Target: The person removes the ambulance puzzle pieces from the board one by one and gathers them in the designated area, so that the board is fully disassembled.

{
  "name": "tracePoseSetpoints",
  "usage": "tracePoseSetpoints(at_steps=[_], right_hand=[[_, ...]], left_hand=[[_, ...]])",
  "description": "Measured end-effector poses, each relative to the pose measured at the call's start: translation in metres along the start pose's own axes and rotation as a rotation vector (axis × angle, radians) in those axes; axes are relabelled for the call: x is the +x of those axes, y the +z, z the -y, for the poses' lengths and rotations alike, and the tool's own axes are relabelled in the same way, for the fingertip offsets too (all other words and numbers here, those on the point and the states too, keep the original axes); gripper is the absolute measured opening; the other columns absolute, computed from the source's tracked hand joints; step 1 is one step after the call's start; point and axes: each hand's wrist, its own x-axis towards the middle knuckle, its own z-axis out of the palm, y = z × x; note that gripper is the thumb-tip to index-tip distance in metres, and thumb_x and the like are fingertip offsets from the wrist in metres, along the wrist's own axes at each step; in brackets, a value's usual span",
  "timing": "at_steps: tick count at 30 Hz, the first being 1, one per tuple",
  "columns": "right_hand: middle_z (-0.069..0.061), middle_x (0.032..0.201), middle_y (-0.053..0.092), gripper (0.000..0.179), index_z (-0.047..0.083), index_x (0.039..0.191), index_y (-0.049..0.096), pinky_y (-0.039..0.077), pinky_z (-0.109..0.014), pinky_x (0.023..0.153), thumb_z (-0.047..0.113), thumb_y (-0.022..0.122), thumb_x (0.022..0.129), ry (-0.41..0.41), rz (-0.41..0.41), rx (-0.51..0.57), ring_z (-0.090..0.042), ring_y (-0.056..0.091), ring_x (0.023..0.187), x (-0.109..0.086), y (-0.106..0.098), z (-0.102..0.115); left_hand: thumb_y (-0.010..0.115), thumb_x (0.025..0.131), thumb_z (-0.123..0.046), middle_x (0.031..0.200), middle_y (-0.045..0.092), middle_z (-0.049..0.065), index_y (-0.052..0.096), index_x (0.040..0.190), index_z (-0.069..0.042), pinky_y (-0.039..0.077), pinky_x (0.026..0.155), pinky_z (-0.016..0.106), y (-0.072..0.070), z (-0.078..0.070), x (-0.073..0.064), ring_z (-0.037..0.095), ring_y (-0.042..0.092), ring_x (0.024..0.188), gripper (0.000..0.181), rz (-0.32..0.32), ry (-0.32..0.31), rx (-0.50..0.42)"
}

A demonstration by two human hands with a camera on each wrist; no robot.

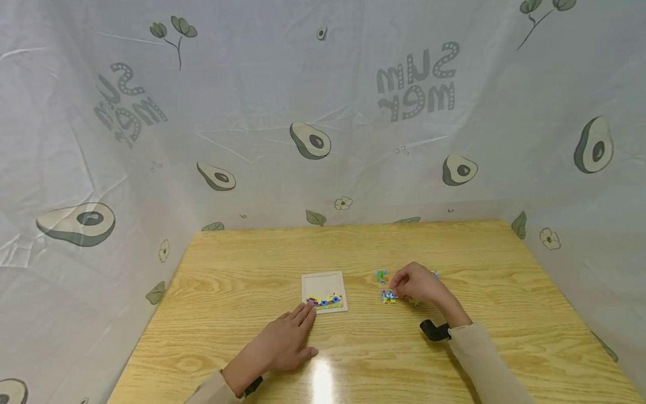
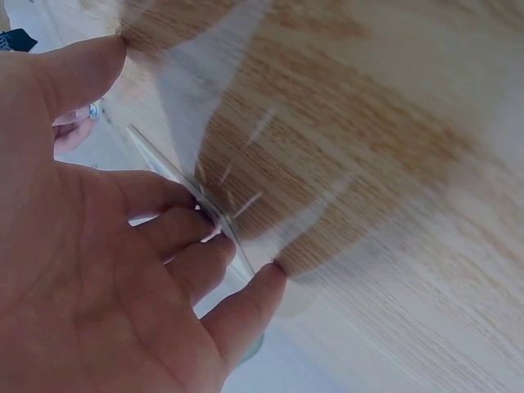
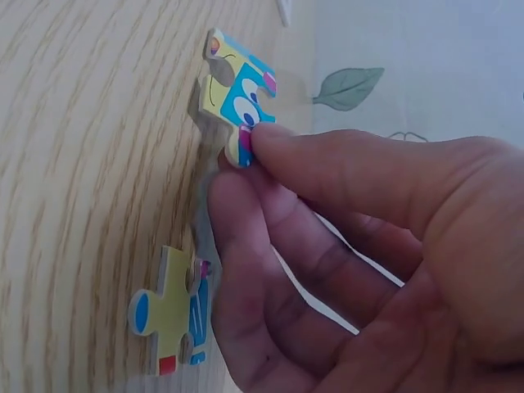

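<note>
My right hand (image 1: 416,281) pinches a puzzle piece (image 3: 237,94) between thumb and fingertips, just over the table. The piece shows two cartoon eyes on blue and yellow. Below it in the right wrist view lies a yellow and blue puzzle piece (image 3: 172,315) with a rounded knob. My left hand (image 1: 292,336) rests with its fingers extended, fingertips at the near left edge of a square puzzle board (image 1: 323,280). Joined pieces (image 1: 325,302) with a colourful wheeled picture fill the board's near part. In the left wrist view the left hand (image 2: 139,254) touches the board's thin edge.
A green puzzle piece (image 1: 381,275) lies on the wooden table (image 1: 242,264) right of the board. Another blue piece (image 1: 435,274) shows partly behind the right hand. A pale curtain (image 1: 262,101) printed with avocados hangs behind the table and along both sides.
</note>
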Motion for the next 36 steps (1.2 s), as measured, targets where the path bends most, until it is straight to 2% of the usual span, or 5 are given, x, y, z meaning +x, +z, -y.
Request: tracePoseSetpoints(at_steps=[6, 14, 26, 36], right_hand=[[-0.008, 0.078, 0.075, 0.01, 0.002, 0.085, 0.077, 0.05, -0.028, 0.054, -0.004, 0.069, 0.089, 0.018, -0.033, -0.075, -0.019, 0.062, 0.062, 0.0041, 0.0031, 0.0047], [-0.004, 0.077, 0.074, 0.012, 0.005, 0.081, 0.077, 0.047, -0.028, 0.055, -0.003, 0.071, 0.088, 0.048, -0.05, -0.108, -0.014, 0.057, 0.06, 0.0073, 0.0079, 0.0081], [-0.004, 0.078, 0.075, 0.015, 0.006, 0.081, 0.078, 0.048, -0.028, 0.056, -0.004, 0.07, 0.091, 0.033, -0.024, -0.161, -0.014, 0.056, 0.061, 0.0063, 0.006, 0.0096], [-0.003, 0.075, 0.074, 0.014, 0.006, 0.08, 0.078, 0.047, -0.028, 0.056, -0.001, 0.073, 0.091, 0.049, -0.024, -0.169, -0.013, 0.055, 0.06, 0.0057, 0.0086, 0.0091]], left_hand=[[0.051, 0.106, -0.058, 0.175, 0.028, 0.013, 0.031, 0.166, -0.005, 0.039, 0.127, 0.048, 0.0004, 0.0005, 0.0008, 0.03, 0.03, 0.162, 0.082, -0.009, -0.001, -0.004], [0.051, 0.106, -0.057, 0.175, 0.027, 0.013, 0.03, 0.166, -0.005, 0.039, 0.127, 0.049, -0.0003, 0.0013, 0.0006, 0.03, 0.029, 0.162, 0.082, -0.014, 0.001, -0.012], [0.053, 0.106, -0.055, 0.174, 0.028, 0.014, 0.031, 0.165, -0.003, 0.039, 0.126, 0.05, -0.004, 0.0009, -0.0022, 0.031, 0.03, 0.162, 0.081, -0.02, 0.003, -0.028], [0.051, 0.107, -0.055, 0.174, 0.028, 0.013, 0.031, 0.166, -0.005, 0.039, 0.126, 0.051, -0.0012, -0.001, -0.0018, 0.03, 0.03, 0.162, 0.08, -0.01, -0.015, -0.024]])
